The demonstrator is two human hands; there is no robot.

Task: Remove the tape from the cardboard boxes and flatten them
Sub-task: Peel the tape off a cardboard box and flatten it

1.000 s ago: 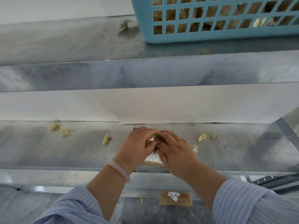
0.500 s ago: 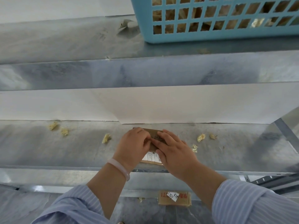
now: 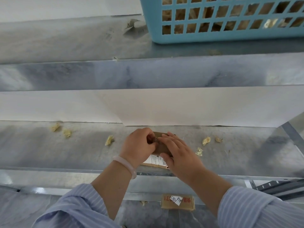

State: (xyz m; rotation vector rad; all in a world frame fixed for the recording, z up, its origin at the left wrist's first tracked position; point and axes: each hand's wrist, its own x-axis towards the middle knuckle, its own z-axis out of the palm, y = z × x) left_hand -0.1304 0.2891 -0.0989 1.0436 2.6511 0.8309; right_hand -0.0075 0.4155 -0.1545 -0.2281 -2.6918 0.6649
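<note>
Head view, looking down on a galvanised metal shelf [image 3: 49,153].

- Small cardboard box [image 3: 162,146]: lies on the shelf near its front edge, between the two hands. Brown top face is up, with a white printed label [image 3: 154,159] on its near end.
- Left hand [image 3: 139,145]: fingers curled, gripping the box's left side with the tips picking at its top face. Cannot tell whether tape is caught between them. Pale bracelet [image 3: 125,167] on the wrist.
- Right hand [image 3: 179,153]: fingers fairly straight and close together, laid flat across the box's right half and pressing it down. Thumb is at the near edge, by the label.
- Fingertips of the two hands meet at the middle of the box top.
- Crumpled yellowish tape scraps on the shelf: three to the left [image 3: 109,140], three to the right [image 3: 206,140], all apart from the box.
- Blue plastic basket [image 3: 230,37] on the shelf above, at upper right, with brownish contents showing through its grid.
- Flattened cardboard box [image 3: 178,202] on the level below, with red print and a white tag.
</note>
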